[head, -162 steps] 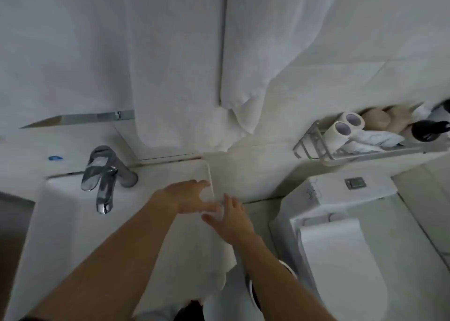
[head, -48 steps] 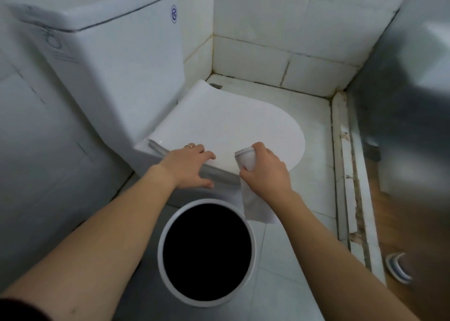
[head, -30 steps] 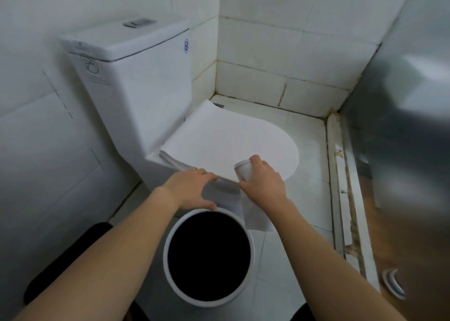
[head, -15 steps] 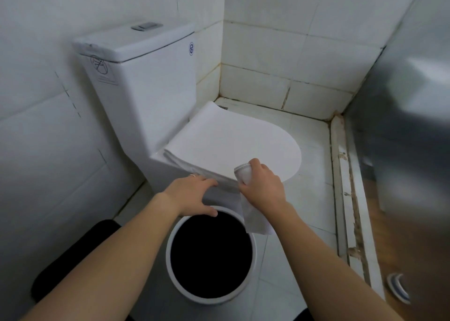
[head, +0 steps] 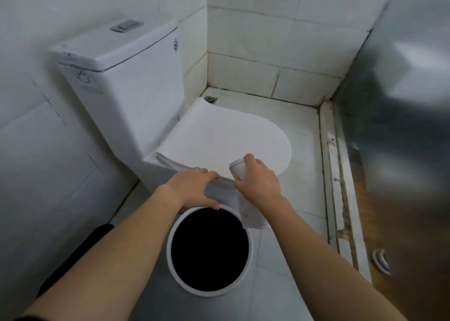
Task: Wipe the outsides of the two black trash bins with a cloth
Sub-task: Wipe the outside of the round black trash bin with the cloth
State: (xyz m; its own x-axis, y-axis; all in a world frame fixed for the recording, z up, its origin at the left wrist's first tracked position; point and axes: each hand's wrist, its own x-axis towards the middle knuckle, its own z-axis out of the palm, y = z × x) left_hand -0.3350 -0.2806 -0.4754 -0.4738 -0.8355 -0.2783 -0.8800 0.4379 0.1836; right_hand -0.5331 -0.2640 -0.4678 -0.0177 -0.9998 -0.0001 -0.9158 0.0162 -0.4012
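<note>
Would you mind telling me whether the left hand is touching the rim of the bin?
Touching: the head view shows the left hand with its thumb on the bin rim's far edge.

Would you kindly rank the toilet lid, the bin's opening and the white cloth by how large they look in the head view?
1. Toilet lid, largest.
2. Bin opening; nearer the camera, so true size is unsure.
3. White cloth, smallest, partly hidden by the right hand.

white cloth [head: 250, 213], white-rimmed bin [head: 209, 294] with black inside, white toilet [head: 136, 82] with blue round mark
</note>
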